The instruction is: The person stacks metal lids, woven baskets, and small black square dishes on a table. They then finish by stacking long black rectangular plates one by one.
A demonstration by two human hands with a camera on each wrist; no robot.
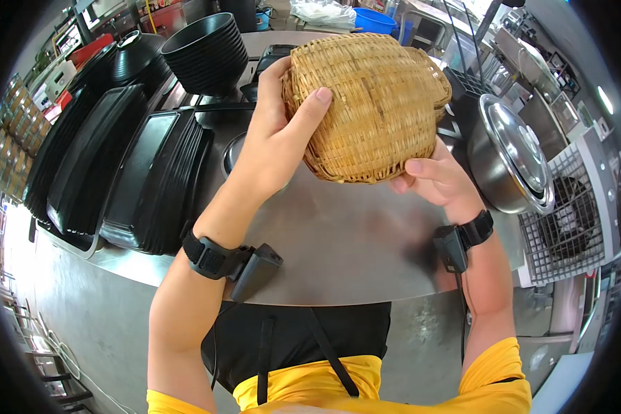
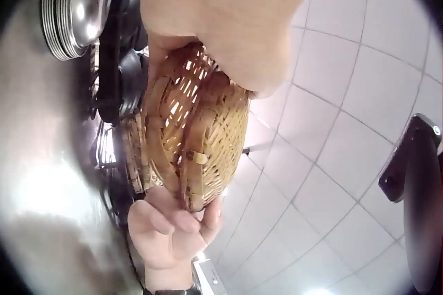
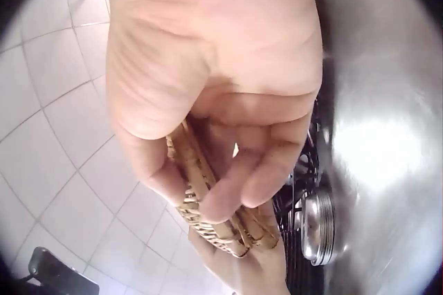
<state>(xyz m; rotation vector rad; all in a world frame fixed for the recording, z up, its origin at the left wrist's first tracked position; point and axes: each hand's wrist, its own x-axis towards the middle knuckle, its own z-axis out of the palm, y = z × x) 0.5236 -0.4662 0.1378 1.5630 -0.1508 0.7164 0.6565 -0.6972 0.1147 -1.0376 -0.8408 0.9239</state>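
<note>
Woven baskets point(image 1: 366, 103), nested or stacked together, are held up above the steel table, their rims side by side in the left wrist view. My left hand point(image 1: 272, 141) grips their left side, thumb lying over the outer weave and fingers behind. At the lower right edge my right hand point(image 1: 438, 181) pinches the rim between thumb and fingers. Seen from the right wrist, the right hand point(image 3: 214, 87) has its fingers curled round the basket rims point(image 3: 201, 177).
Stacked black trays point(image 1: 141, 186) and black bowls point(image 1: 207, 55) stand at the left of the steel table point(image 1: 310, 241). A lidded steel pot point(image 1: 510, 155) and a grey crate point(image 1: 573, 207) are at the right. Metal dishes point(image 2: 76, 11) lie beyond the baskets.
</note>
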